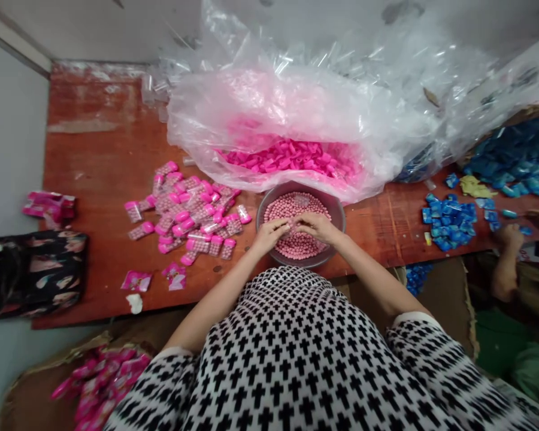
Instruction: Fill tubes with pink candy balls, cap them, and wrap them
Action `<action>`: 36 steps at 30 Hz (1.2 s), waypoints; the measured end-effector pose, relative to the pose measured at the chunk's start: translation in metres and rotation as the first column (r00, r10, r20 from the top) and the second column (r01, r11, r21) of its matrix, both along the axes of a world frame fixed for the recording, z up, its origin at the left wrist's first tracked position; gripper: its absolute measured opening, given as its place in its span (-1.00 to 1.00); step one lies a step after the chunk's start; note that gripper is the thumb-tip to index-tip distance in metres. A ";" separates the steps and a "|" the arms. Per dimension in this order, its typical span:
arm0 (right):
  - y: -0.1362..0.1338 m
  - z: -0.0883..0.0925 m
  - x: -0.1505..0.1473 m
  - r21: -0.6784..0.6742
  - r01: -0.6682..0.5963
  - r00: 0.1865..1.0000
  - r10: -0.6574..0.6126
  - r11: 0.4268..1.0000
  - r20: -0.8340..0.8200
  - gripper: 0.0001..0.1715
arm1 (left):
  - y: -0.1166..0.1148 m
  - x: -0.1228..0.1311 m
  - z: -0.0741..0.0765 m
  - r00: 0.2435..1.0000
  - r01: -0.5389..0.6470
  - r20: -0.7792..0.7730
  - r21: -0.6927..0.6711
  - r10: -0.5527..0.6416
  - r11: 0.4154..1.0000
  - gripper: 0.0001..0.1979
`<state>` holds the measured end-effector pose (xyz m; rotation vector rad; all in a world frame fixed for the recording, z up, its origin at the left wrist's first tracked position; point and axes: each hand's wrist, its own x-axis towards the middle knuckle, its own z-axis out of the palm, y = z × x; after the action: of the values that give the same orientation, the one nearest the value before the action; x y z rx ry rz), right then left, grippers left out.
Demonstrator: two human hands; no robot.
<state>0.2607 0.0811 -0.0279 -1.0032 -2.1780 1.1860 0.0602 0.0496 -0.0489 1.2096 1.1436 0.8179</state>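
A dark grey bowl (339, 221) full of round pink beads (299, 246) stands at the table's front edge, directly before me. Over the beads, my left hand (272, 234) has its fingers closed together, tips almost meeting those of my right hand (317, 227). The right fingers are bent and closed too. Whatever lies between the fingertips is too small and blurred to name. A clear piece (302, 200) rests on the beads just beyond my hands. To the left lies a heap of small clear containers with pink caps (200, 245), filled with pink beads.
Behind the bowl, a large plastic bag (269, 96) holds loose pink caps (291, 157). Pink packets (49, 205) and a dark floral bag (49, 269) lie left. Blue packets (451, 221) are at right, near another person's hand (509, 236). A box of pink packets (103, 383) stands below left.
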 end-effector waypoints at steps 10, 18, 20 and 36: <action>-0.003 0.009 0.017 -0.100 0.096 0.982 -0.078 0.990 0.173 -0.69 | 0.005 -0.002 -0.005 0.986 -0.041 -0.156 0.119 0.060 0.992 -0.70; 0.105 0.017 0.053 0.200 0.601 0.750 -0.632 0.774 0.194 -0.74 | 0.012 0.004 0.006 0.975 -0.164 0.130 -0.126 0.180 0.978 -0.60; 0.138 0.015 0.051 0.255 0.580 0.722 -0.634 0.773 0.279 -0.71 | 0.014 0.006 0.010 0.968 -0.171 0.156 -0.164 0.197 0.972 -0.58; 0.176 0.028 0.018 0.388 0.373 0.620 -0.538 0.843 0.571 -0.64 | 0.026 -0.003 0.019 0.933 -0.285 0.184 -0.142 0.308 0.948 -0.59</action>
<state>0.2790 0.2574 0.0005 -1.9547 -2.2314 0.3138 0.0576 0.0757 -0.0295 0.8467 1.2014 1.0656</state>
